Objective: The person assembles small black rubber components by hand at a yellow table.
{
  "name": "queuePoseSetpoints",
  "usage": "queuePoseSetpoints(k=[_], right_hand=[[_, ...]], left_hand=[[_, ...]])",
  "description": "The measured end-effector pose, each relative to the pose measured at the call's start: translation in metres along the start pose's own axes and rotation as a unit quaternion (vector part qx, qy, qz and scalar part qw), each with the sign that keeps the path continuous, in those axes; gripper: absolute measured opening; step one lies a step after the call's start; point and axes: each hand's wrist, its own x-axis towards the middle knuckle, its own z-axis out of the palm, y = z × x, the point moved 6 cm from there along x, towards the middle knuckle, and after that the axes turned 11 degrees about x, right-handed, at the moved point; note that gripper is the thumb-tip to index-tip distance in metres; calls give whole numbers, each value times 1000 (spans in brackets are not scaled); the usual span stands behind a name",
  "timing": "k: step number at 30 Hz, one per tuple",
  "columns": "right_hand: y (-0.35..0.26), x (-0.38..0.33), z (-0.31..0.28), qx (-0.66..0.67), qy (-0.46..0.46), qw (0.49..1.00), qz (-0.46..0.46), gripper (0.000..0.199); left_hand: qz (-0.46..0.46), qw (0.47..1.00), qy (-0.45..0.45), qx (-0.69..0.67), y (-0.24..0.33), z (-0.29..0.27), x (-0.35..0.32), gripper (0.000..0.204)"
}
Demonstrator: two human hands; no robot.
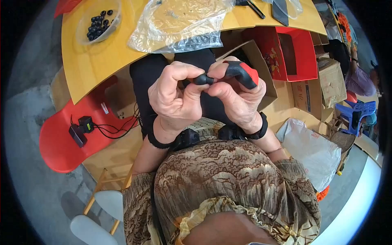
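Note:
Above my lap, both hands meet at a small black rounded piece (201, 79). My left hand (174, 92) pinches its left end between thumb and fingertips. At the other end, the thumb and fingers of my right hand (241, 100) close on the piece, partly hiding it. A black and red finger sleeve (241, 74) covers one bent finger of the right hand. Ahead on the yellow table (87, 67), a clear plastic bowl (83, 37) holds several small black round pieces (96, 28), some showing holes. Beside the bowl lies a crumpled clear plastic bag (179, 24).
A black pen-like tool (256, 9) lies at the table's far right. Below are a red box (304, 53) and a cardboard box (261, 77). Black adapters (78, 134) with cables rest on a red seat (57, 143). A white bag (310, 153) and another person (360, 83) are right.

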Motion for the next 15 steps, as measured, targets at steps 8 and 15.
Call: queuePoseSetpoints(k=[8, 15], right_hand=[[-1, 3, 0, 0, -14, 1000, -23, 14], [-4, 7, 0, 9, -12, 1000, 7, 11]], left_hand=[[4, 1000, -11, 3, -2, -1, 2, 16], [-17, 1000, -14, 0, -4, 0, 0, 16]])
